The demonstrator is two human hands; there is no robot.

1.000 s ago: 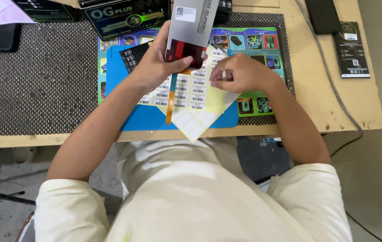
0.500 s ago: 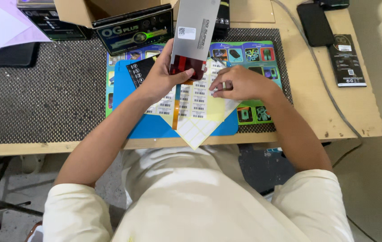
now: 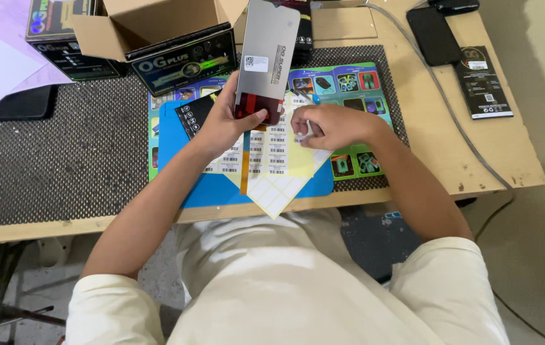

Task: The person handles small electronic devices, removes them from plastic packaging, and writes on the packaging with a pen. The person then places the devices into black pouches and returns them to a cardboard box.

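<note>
While the left hand point(image 3: 224, 124) clamps a flat, glossy grey screen panel point(image 3: 267, 61) upright, the right hand point(image 3: 333, 126) pinches a small barcode sticker point(image 3: 302, 132) above the yellow-backed label sheet point(image 3: 272, 160).

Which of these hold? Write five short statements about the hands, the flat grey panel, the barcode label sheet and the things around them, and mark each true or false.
1. The left hand grips the flat grey rectangular panel by its dark red lower end. True.
2. The right hand rests on the black phone. False: it is at the yellow sheet of barcode labels; the black phone lies apart, untouched.
3. The label sheet lies on a blue mat. True.
4. The brown cardboard box is closed. False: its flaps stand open.
5. The grey panel lies flat on the mat. False: it is held up.
</note>
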